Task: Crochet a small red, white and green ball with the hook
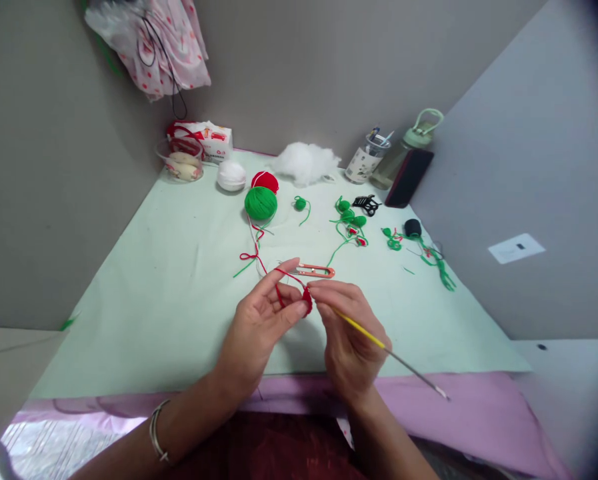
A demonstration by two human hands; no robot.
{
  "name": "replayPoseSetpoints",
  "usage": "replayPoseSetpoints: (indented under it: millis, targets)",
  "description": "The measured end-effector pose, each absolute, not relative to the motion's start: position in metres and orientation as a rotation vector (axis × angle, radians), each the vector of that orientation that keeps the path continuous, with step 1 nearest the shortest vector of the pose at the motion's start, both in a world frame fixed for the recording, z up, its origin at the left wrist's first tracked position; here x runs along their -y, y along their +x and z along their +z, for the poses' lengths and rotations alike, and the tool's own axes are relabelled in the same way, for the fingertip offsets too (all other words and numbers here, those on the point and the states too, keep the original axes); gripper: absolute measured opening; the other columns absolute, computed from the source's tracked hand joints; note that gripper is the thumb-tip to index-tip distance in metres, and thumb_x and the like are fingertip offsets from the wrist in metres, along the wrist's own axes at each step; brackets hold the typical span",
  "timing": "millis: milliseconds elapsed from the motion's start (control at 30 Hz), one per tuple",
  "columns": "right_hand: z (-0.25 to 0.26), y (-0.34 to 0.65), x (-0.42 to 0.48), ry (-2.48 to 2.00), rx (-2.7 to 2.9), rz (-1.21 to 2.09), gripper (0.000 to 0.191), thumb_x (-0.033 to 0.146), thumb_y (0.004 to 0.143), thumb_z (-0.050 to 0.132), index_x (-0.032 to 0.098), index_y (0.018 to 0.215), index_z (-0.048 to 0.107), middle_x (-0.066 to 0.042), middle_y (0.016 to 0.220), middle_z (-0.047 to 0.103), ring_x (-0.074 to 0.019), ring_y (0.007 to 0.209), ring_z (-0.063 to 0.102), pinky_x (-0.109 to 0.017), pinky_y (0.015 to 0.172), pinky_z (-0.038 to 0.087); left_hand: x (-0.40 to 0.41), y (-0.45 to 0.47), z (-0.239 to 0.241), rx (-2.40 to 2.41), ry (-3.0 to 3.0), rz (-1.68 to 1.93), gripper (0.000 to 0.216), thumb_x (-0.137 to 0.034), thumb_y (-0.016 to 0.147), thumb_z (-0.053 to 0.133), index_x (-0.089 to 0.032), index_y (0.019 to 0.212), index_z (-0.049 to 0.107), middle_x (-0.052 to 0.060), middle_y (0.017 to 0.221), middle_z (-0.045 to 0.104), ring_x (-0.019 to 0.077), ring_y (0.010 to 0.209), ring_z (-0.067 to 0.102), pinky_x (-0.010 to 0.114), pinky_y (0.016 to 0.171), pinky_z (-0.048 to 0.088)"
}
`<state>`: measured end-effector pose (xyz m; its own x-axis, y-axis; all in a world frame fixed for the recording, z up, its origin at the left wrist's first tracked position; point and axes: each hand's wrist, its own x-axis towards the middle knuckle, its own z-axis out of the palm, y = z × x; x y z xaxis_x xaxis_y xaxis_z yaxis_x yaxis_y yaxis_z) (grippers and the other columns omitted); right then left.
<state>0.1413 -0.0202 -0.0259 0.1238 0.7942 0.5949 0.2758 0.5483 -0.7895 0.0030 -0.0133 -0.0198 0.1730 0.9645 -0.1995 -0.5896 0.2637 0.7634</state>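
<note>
Between thumb and fingers, my left hand (261, 313) pinches a small red crochet piece (307, 302). Red yarn (291, 275) runs over its raised index finger and trails back toward the yarn balls. My right hand (351, 330) grips a crochet hook (361, 329) by its yellow handle, the metal shaft slanting down to the right. The hook's working tip meets the red piece, partly hidden by my fingers. Just beyond my hands lie orange thread snips (316, 271). A green yarn ball (261, 203) rests in front of a red yarn ball (265, 181).
White stuffing (306, 163), a white yarn ball (231, 176) and a clear bowl (180, 167) stand at the back. Small green crochet pieces (347, 217) lie right of centre, near a black hair clip (367, 205). A phone (409, 178) leans against a green bottle (419, 137).
</note>
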Motion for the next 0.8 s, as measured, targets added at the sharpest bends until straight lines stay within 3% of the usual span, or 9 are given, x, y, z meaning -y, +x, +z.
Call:
replayPoseSetpoints:
  millis: [100, 233, 333, 433, 633, 700, 800]
  targets:
    - [-0.029, 0.141, 0.018, -0.933, 1.373, 0.588, 0.021, 0.017, 0.101, 0.067, 0.03, 0.107, 0.082, -0.005, 0.102, 0.083, -0.0199, 0.095, 0.076, -0.036, 0.085, 0.063, 0.013, 0.001, -0.015, -0.76, 0.548, 1.13, 0.064, -0.017, 0.079, 0.09, -0.024, 0.14, 0.07, -0.001, 0.09, 0.07, 0.013, 0.09, 0.064, 0.027, 0.09, 0.051]
    - [-0.032, 0.144, 0.009, -0.882, 1.117, 0.906, 0.015, 0.034, 0.101, 0.069, 0.025, 0.098, 0.081, -0.005, 0.093, 0.081, -0.0149, 0.069, 0.07, -0.032, 0.069, 0.062, 0.011, -0.003, -0.009, -0.747, 0.536, 1.128, 0.057, -0.016, 0.079, 0.09, -0.024, 0.133, 0.074, -0.002, 0.089, 0.07, 0.0125, 0.09, 0.066, 0.027, 0.092, 0.051]
    - [-0.034, 0.144, 0.008, -0.881, 1.089, 0.956, 0.017, 0.036, 0.101, 0.069, 0.024, 0.098, 0.08, -0.005, 0.093, 0.08, -0.0147, 0.068, 0.069, -0.032, 0.069, 0.062, 0.011, -0.004, -0.008, -0.722, 0.546, 1.145, 0.055, -0.019, 0.081, 0.089, -0.023, 0.134, 0.073, -0.001, 0.094, 0.073, 0.014, 0.093, 0.069, 0.029, 0.095, 0.051]
    - [-0.033, 0.143, 0.015, -0.946, 1.237, 0.788, 0.016, 0.028, 0.104, 0.063, 0.025, 0.101, 0.079, -0.005, 0.093, 0.079, -0.0183, 0.08, 0.073, -0.033, 0.073, 0.062, 0.013, -0.002, -0.009, -0.739, 0.576, 1.165, 0.059, -0.021, 0.082, 0.088, -0.021, 0.138, 0.069, -0.001, 0.087, 0.073, 0.0142, 0.087, 0.069, 0.03, 0.092, 0.053]
    - [-0.034, 0.138, 0.022, -1.015, 1.704, -0.113, 0.039, 0.009, 0.096, 0.069, 0.036, 0.124, 0.077, -0.006, 0.111, 0.081, -0.0231, 0.096, 0.074, -0.041, 0.084, 0.061, 0.015, 0.005, -0.015, -0.765, 0.611, 1.184, 0.051, -0.027, 0.087, 0.086, -0.021, 0.135, 0.072, -0.001, 0.086, 0.072, 0.0142, 0.087, 0.067, 0.027, 0.088, 0.053]
    - [-0.034, 0.136, 0.022, -0.995, 1.647, -0.127, 0.041, 0.009, 0.097, 0.068, 0.037, 0.125, 0.077, -0.007, 0.112, 0.081, -0.0239, 0.097, 0.073, -0.043, 0.083, 0.061, 0.015, 0.006, -0.014, -0.71, 0.546, 1.121, 0.043, -0.026, 0.087, 0.086, -0.021, 0.128, 0.076, 0.001, 0.089, 0.073, 0.0153, 0.093, 0.067, 0.028, 0.094, 0.052]
    - [-0.03, 0.136, 0.021, -0.96, 1.495, 0.163, 0.034, 0.01, 0.099, 0.065, 0.034, 0.118, 0.079, -0.006, 0.11, 0.081, -0.0238, 0.099, 0.074, -0.043, 0.083, 0.062, 0.013, 0.006, -0.011, -0.612, 0.43, 1.038, 0.04, -0.022, 0.084, 0.087, -0.021, 0.124, 0.079, 0.004, 0.098, 0.074, 0.0168, 0.098, 0.067, 0.031, 0.099, 0.052]
